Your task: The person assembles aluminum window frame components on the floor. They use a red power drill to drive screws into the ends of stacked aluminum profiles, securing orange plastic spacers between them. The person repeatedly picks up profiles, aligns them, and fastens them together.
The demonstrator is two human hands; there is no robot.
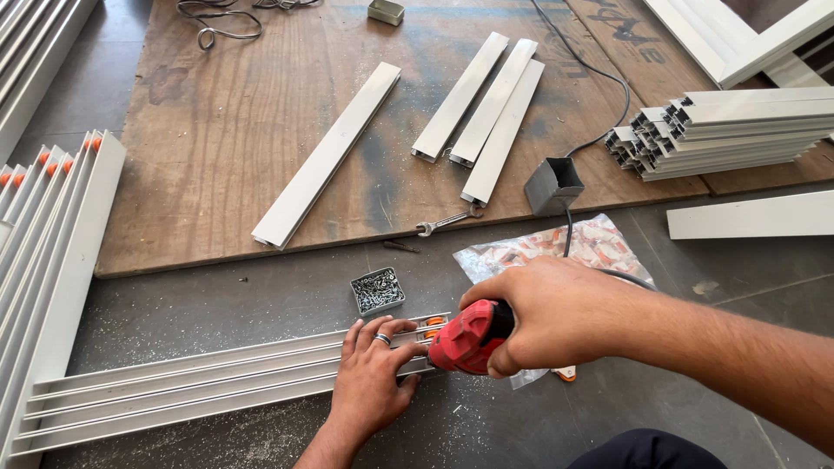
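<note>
The left hand [373,378] lies flat, fingers spread, pressing on the near end of the white aluminium rail [208,386], which runs lengthwise left to right across the floor [217,300]. The right hand [547,317] is closed around the red power drill [469,337], pointing left into the rail's end; its bit is hidden. Just beyond the rail sits a screw tray [377,289], then a wrench [447,221].

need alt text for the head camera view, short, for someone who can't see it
A person's right hand presses a red power drill against the end of a long white aluminium rail on the floor, while the left hand pins the rail down. A small box of screws sits just behind, and shorter metal strips lie on a plywood sheet.
</note>
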